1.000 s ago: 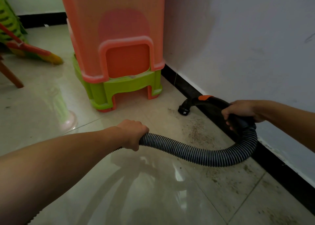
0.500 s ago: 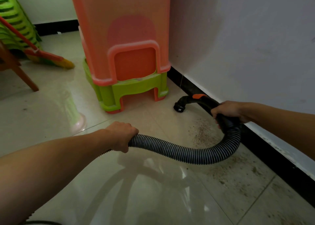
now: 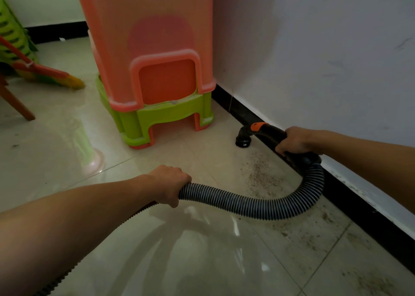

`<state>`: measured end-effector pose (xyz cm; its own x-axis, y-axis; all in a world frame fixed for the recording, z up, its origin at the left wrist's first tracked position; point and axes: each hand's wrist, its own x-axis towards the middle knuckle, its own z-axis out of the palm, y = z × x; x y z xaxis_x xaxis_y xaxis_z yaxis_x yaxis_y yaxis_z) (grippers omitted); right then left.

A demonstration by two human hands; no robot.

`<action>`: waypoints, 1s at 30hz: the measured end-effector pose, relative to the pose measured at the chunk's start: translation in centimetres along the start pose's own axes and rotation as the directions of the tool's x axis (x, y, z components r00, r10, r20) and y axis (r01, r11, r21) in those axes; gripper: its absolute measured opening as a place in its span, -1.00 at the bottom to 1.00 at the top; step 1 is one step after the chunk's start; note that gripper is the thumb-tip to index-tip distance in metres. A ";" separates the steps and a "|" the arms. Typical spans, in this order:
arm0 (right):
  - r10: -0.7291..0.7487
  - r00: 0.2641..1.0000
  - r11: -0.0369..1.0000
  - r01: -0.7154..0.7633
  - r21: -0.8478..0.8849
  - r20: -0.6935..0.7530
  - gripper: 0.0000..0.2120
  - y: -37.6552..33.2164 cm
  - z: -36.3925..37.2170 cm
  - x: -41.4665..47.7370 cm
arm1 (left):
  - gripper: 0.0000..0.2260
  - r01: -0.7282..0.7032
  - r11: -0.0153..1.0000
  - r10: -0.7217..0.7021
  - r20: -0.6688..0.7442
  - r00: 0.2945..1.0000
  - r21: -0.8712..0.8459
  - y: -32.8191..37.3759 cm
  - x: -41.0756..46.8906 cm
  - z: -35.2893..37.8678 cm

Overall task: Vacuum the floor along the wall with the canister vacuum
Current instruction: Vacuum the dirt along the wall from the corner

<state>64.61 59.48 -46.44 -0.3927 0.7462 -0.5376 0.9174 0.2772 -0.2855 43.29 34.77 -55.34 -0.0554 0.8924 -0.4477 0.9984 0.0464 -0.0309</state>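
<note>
1. Head view: the right grip (image 3: 296, 139) is curled round the black vacuum handle (image 3: 268, 130), right beside the baseboard (image 3: 233, 107). The nozzle end (image 3: 243, 141) points down at the floor (image 3: 202, 262).
2. The left grip (image 3: 168, 183) is wrapped round the ribbed hose (image 3: 258, 206), which sags between them.
3. Gritty dirt (image 3: 260, 175) lies along the baseboard, near the stacked plastic stools (image 3: 152, 75).

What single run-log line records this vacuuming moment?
left hand: grips hose | right hand: grips handle | nozzle: down beside baseboard | dirt patch: between nozzle and hose
</note>
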 end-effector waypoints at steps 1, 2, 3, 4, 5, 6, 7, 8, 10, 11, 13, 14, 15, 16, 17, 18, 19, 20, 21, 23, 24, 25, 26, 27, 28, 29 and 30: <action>0.005 1.000 1.000 -0.005 0.014 0.006 -0.64 0.3 -0.2 0.0 | -0.69 -0.001 1.000 0.001 0.002 1.000 -0.001 0.1 0.0 -0.1; 0.009 1.000 0.999 -0.009 0.037 0.020 -0.66 0.6 -0.3 -0.1 | -0.69 -0.001 1.000 0.001 0.003 1.000 -0.001 0.0 0.0 -0.1; 0.012 0.999 0.998 -0.014 0.061 0.037 -0.68 0.8 -0.5 -0.3 | -0.69 0.001 1.000 -0.001 0.004 1.000 -0.001 0.0 -0.1 -0.1; 0.010 0.998 0.997 -0.015 0.082 0.056 -0.70 1.0 -0.5 -0.5 | -0.69 0.004 1.000 -0.004 0.006 1.000 -0.003 -0.2 -0.2 -0.1; 0.006 0.997 0.995 -0.013 0.097 0.076 -0.71 1.0 -0.5 -0.8 | -0.70 0.009 1.000 -0.009 0.011 1.000 -0.005 -0.4 -0.4 0.0; 0.001 0.995 0.994 -0.012 0.111 0.098 -0.72 1.0 -0.4 -1.1 | -0.69 0.017 1.000 -0.017 0.019 1.000 -0.008 -0.6 -0.7 0.2; -0.005 0.993 0.992 -0.010 0.125 0.118 -0.73 1.0 -0.2 -1.5 | -0.69 0.027 1.000 -0.026 0.027 0.999 -0.011 -0.8 -0.9 0.3; -0.016 0.990 0.991 -0.003 0.135 0.137 -0.73 0.8 0.1 -2.0 | -0.69 0.037 0.999 -0.036 0.035 0.999 -0.011 -1.1 -1.1 0.4; -0.049 0.984 0.992 0.029 0.120 0.171 -0.73 0.4 0.9 -3.0 | -0.70 0.052 0.999 -0.052 0.048 0.997 -0.006 -1.4 -1.4 0.5; -0.062 0.979 0.994 0.043 0.101 0.192 -0.72 0.2 1.3 -3.5 | -0.70 0.056 0.998 -0.056 0.054 0.997 0.000 -1.6 -1.5 0.5; -0.081 0.964 0.993 0.056 0.104 0.253 -0.69 -0.1 1.7 -4.4 | -0.70 0.056 0.998 -0.057 0.060 0.997 0.014 -1.7 -1.6 0.4; -0.086 0.956 0.992 0.055 0.116 0.281 -0.68 -0.1 1.7 -4.7 | -0.70 0.052 0.999 -0.053 0.060 0.997 0.017 -1.5 -1.5 0.3; -0.086 0.948 0.991 0.048 0.127 0.306 -0.66 0.0 1.6 -5.1 | -0.71 0.045 0.999 -0.046 0.061 0.997 0.017 -1.3 -1.4 0.3; -0.080 0.941 0.990 0.037 0.136 0.329 -0.64 0.4 1.4 -5.4 | -0.71 0.035 0.999 -0.036 0.062 0.997 0.017 -1.0 -1.2 0.3; -0.071 0.937 0.990 0.024 0.141 0.342 -0.64 0.8 1.3 -5.6 | -0.71 0.022 1.000 -0.023 0.065 0.998 0.016 -0.6 -1.0 0.3; -0.063 0.940 0.990 0.017 0.137 0.335 -0.65 1.3 1.3 -5.7 | -0.71 0.006 1.000 -0.007 0.068 0.998 0.017 -0.1 -0.6 0.2; -0.056 0.952 0.993 0.022 0.117 0.301 -0.67 1.7 1.5 -5.7 | -0.72 -0.014 1.000 0.013 0.068 0.998 0.019 0.4 -0.1 0.2; -0.053 0.970 0.997 0.038 0.067 0.238 -0.68 2.3 1.7 -5.6 | -0.72 -0.036 0.999 0.034 0.066 0.997 0.027 1.0 0.4 0.3; -0.050 0.986 0.998 0.053 -0.015 0.159 -0.67 2.8 1.9 -5.4 | -0.73 -0.058 0.998 0.055 0.063 0.997 0.037 1.6 1.0 0.3; -0.034 0.999 0.984 0.036 -0.176 0.012 -0.61 3.6 2.0 -4.9 | -0.74 -0.093 0.995 0.091 0.053 0.994 0.046 2.7 2.3 0.4; -0.017 0.999 0.978 0.010 -0.209 -0.033 -0.57 4.0 1.9 -4.6 | -0.75 -0.108 0.993 0.105 0.045 0.993 0.049 3.1 2.9 0.5; 0.000 0.998 0.975 -0.013 -0.221 -0.059 -0.55 4.3 1.8 -4.3 | -0.74 -0.121 0.991 0.119 0.035 0.992 0.055 3.4 3.5 0.4; 0.013 0.997 0.973 -0.029 -0.230 -0.073 -0.53 4.4 1.7 -3.9 | -0.74 -0.131 0.989 0.130 0.021 0.991 0.061 3.6 4.0 0.3; 0.023 0.996 0.970 -0.042 -0.241 -0.081 -0.52 4.3 1.6 -3.6 | -0.72 -0.138 0.988 0.138 0.008 0.990 0.062 3.6 4.4 0.2; 0.027 0.996 0.965 -0.050 -0.258 -0.090 -0.51 4.0 1.6 -3.3 | -0.71 -0.142 0.988 0.142 -0.002 0.990 0.056 3.5 4.6 0.1; 0.030 0.994 0.959 -0.058 -0.279 -0.101 -0.50 3.5 1.6 -3.0 | -0.71 -0.143 0.989 0.144 -0.010 0.990 0.047 3.2 4.8 0.1; 0.034 0.993 0.952 -0.067 -0.298 -0.116 -0.48 2.9 1.5 -2.6 | -0.71 -0.141 0.989 0.141 -0.016 0.990 0.038 2.8 4.8 0.2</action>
<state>68.22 57.44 -47.12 -0.3514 0.8201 -0.4516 0.9191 0.3940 0.0004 45.84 39.10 -57.77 0.0866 0.8969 -0.4337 0.9953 -0.0968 -0.0016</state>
